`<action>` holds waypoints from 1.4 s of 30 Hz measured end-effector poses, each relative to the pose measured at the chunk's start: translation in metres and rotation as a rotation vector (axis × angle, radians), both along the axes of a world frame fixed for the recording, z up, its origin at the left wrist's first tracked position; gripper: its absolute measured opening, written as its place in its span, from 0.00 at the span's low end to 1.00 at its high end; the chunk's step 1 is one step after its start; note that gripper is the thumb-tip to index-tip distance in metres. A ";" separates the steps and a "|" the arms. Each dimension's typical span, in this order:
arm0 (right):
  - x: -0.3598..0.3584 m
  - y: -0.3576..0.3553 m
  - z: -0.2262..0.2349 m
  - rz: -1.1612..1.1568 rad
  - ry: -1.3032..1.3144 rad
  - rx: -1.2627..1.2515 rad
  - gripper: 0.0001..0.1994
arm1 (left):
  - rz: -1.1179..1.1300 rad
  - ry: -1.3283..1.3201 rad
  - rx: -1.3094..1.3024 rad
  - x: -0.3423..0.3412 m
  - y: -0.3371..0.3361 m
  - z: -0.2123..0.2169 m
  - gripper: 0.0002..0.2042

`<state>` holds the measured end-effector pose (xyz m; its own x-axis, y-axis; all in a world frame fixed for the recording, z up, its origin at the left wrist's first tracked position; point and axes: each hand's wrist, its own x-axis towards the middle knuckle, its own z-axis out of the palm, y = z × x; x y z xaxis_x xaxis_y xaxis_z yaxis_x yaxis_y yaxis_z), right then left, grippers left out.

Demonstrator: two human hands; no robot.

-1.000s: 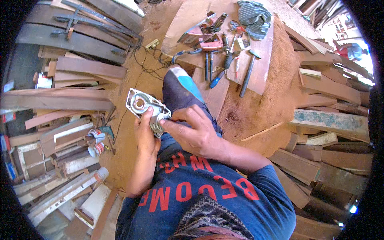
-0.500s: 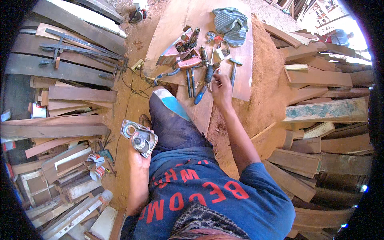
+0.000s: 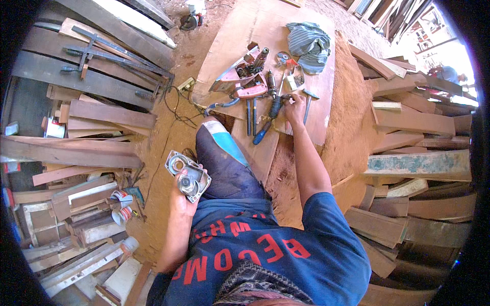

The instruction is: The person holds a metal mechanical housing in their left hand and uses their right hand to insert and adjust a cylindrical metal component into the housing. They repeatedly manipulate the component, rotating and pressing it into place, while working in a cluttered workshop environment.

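My left hand (image 3: 182, 200) holds a grey metal gear housing (image 3: 188, 176) beside my left thigh, its round bearing seats facing up. My right hand (image 3: 295, 109) is over the board, fingers drawn together; whatever they hold is too small to make out. Just left of those fingers lies a motor armature (image 3: 276, 106), near a blue-handled screwdriver (image 3: 262, 133). A hammer (image 3: 308, 104) lies right of the hand, partly covered by it. Beyond are a small open box (image 3: 295, 80), a red power-tool body (image 3: 251, 91) with its parts, and a slim dark tool part (image 3: 271, 81).
A striped cloth (image 3: 309, 47) lies on the wooden board (image 3: 229, 41). Black cable (image 3: 173, 104) loops at the left near a socket block (image 3: 187, 84). Stacked planks (image 3: 109, 113) line the left side, more timber (image 3: 418, 120) the right. An angle grinder (image 3: 191, 21) sits far left.
The view has shifted, so the scene sits lower and further right. My right hand has moved a little farther out, closer to the hammer head. My left hand still holds the housing.
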<state>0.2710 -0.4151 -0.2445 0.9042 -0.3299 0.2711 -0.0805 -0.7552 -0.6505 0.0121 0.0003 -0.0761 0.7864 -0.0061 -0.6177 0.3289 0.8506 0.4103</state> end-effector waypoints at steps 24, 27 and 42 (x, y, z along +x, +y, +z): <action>-0.202 0.193 0.340 1.075 -0.038 -0.110 0.20 | -0.047 -0.135 0.030 0.005 -0.018 0.033 0.24; -0.204 0.200 0.348 1.100 -0.072 -0.157 0.20 | -0.013 -0.159 0.053 0.003 -0.014 0.039 0.25; -0.208 0.205 0.355 1.126 -0.088 -0.301 0.23 | 0.013 -0.206 0.093 0.002 -0.009 0.040 0.23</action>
